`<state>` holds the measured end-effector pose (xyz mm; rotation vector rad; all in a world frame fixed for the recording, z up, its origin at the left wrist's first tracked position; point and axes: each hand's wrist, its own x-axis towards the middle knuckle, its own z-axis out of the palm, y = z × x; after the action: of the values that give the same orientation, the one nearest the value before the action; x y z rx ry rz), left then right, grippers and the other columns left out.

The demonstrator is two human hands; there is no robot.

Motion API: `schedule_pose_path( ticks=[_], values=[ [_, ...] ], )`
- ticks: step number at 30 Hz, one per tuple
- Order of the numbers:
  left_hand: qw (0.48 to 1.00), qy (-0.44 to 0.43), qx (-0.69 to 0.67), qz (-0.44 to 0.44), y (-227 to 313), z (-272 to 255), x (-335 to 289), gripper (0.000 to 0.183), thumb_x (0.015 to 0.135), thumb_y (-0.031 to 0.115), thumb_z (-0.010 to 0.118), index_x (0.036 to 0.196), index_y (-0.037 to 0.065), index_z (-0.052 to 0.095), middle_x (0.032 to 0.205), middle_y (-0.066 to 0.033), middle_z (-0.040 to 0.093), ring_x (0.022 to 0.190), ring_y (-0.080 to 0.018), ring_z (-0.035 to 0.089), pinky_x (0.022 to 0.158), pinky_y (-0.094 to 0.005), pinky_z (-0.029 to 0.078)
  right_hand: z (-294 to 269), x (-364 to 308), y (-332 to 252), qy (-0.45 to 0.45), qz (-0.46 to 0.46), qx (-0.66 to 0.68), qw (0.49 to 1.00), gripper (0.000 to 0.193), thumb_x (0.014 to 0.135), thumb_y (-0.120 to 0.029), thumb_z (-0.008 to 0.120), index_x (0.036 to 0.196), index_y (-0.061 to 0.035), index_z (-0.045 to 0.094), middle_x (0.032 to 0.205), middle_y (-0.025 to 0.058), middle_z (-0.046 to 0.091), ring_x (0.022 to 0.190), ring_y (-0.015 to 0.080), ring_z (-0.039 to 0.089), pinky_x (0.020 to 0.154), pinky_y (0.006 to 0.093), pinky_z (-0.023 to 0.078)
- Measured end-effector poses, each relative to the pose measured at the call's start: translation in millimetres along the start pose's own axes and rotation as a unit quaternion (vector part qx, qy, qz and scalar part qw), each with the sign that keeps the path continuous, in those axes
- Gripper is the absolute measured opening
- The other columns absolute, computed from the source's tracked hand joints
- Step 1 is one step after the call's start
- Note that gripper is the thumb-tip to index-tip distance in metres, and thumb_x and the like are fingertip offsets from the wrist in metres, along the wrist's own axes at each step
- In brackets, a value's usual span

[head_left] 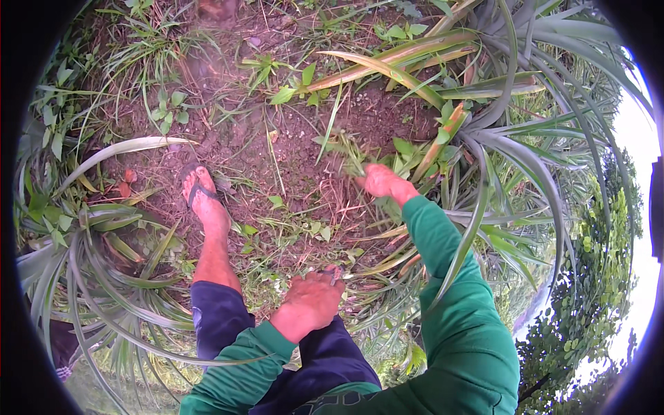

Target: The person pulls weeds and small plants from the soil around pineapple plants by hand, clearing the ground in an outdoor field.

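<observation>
My right hand (384, 182) is closed around a small bunch of green weeds (351, 153), low over the soil beside a spiky long-leaved plant (484, 124). The weeds are smeared by motion, and their lower ends are hard to make out. Nearer to me, my left hand (311, 301) is at my right knee with its back turned up. Its fingers bend down out of sight, so I cannot tell whether anything is in them. Both arms wear green sleeves.
Reddish soil (242, 159) with dry stalks and scattered weeds lies between two rows of long-leaved plants. Another spiky plant (90, 256) spreads at the left, its leaves arching towards my leg. My sandalled left foot (200, 190) stands on the soil. Trees (588, 277) rise at the far right.
</observation>
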<state>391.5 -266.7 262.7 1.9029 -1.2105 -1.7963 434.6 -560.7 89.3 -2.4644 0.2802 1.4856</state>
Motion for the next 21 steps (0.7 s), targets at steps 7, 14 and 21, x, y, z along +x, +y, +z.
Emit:
schedule_pose_path(
  ticks=[7, 14, 21],
  values=[
    [0.999, 0.036, -0.026, 0.006, -1.8, -0.4, 2.9, 0.043, 0.088, 0.014, 0.049, 0.131, 0.007, 0.050, 0.148, -0.0136, 0.038, 0.123, -0.0356, 0.049, 0.097, -0.0537, 0.041, -26.0, 28.8, 27.1, 0.324, 0.173, -0.026, 0.930, 0.094, 0.079, -0.018, 0.070, 0.151, -0.0008, 0.011, 0.146, 0.0289, 0.029, 0.109, 0.0430, 0.059, 0.091, 0.0457, 0.051],
    [0.999, 0.014, -0.024, 0.030, 6.1, -5.5, 4.7, 0.044, 0.089, 0.028, 0.059, 0.126, 0.007, 0.054, 0.138, -0.0134, 0.047, 0.118, -0.0348, 0.051, 0.094, -0.0532, 0.042, 50.0, 41.0, 84.0, 0.264, 0.238, 0.094, 0.930, 0.038, 0.084, -0.010, 0.055, 0.120, -0.0005, 0.054, 0.102, 0.0274, 0.065, 0.092, 0.0436, 0.065, 0.081, 0.0473, 0.054],
    [1.000, -0.006, -0.012, -0.002, 3.0, -12.1, 1.3, 0.066, 0.080, 0.017, 0.063, 0.141, 0.025, 0.040, 0.128, -0.0122, 0.053, 0.115, -0.0363, 0.054, 0.094, -0.0495, 0.045, 70.7, -15.9, 50.9, 0.182, -0.082, -0.087, 0.976, 0.027, 0.082, -0.007, 0.055, 0.108, -0.0014, 0.059, 0.099, 0.0252, 0.065, 0.087, 0.0428, 0.065, 0.079, 0.0500, 0.054]
  ],
)
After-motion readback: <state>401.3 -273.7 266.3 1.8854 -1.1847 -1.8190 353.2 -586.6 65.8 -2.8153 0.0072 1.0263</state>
